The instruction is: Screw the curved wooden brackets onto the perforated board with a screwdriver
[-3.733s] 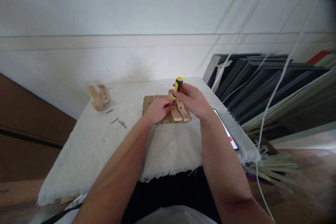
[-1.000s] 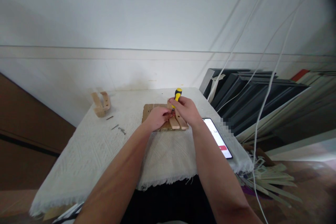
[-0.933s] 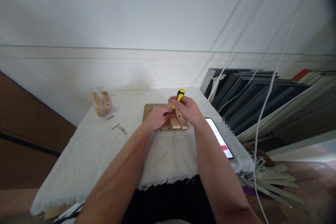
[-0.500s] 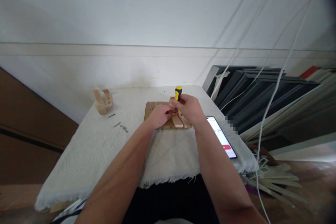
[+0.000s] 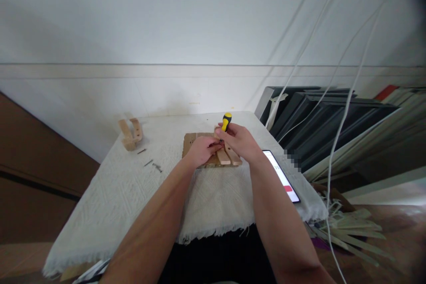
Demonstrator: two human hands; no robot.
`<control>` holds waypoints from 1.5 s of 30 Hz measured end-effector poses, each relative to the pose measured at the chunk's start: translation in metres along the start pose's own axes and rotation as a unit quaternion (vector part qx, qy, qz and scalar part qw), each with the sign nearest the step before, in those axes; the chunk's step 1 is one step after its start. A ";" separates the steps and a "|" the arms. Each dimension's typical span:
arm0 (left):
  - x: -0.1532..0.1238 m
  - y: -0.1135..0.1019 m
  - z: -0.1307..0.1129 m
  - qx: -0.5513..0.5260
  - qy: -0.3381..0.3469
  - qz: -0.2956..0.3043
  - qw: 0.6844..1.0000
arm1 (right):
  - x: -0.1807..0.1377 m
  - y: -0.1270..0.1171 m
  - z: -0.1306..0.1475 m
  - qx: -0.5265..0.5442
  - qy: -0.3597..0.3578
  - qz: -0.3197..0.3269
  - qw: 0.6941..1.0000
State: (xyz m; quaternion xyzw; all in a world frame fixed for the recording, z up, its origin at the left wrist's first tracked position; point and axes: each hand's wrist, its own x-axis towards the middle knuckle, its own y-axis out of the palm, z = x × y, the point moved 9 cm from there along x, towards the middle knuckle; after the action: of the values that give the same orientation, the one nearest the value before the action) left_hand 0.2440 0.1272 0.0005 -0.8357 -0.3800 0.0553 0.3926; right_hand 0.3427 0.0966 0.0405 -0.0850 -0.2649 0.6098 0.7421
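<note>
My right hand is wrapped round a yellow and black screwdriver, held nearly upright with its tip down on a wooden slat piece. That piece lies on a flat brown board in the middle of the table. My left hand rests on the board and the slats, fingers pinched close to the screwdriver's tip; what they pinch is too small to make out.
A white textured cloth covers the table. A curved wooden part and loose screws lie at the left. A lit phone sits near the right edge. Dark panels and white cables stand to the right.
The screwdriver's handle has wobbled slightly in my right hand. Both hands stay at the same spot on the wooden piece; the view has shifted a little.
</note>
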 end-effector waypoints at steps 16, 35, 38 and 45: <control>-0.002 0.003 0.002 -0.033 -0.007 0.028 0.999 | 0.016 0.017 0.034 0.256 -0.008 -0.004 0.967; 0.000 0.002 0.006 -0.008 -0.031 0.026 0.999 | 0.022 0.027 0.030 0.303 -0.020 0.028 0.952; 0.001 0.003 0.010 -0.028 -0.043 0.023 0.998 | 0.021 0.024 0.028 0.322 -0.026 0.021 0.946; 0.000 0.004 0.009 -0.057 -0.035 0.026 0.997 | 0.026 0.018 0.016 0.348 -0.048 0.037 0.935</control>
State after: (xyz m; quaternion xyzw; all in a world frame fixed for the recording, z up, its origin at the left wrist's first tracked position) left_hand 0.2432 0.1316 -0.0089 -0.8638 -0.3744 0.0725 0.3292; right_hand 0.3224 0.1220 0.0535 0.1983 -0.0678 0.6942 0.6886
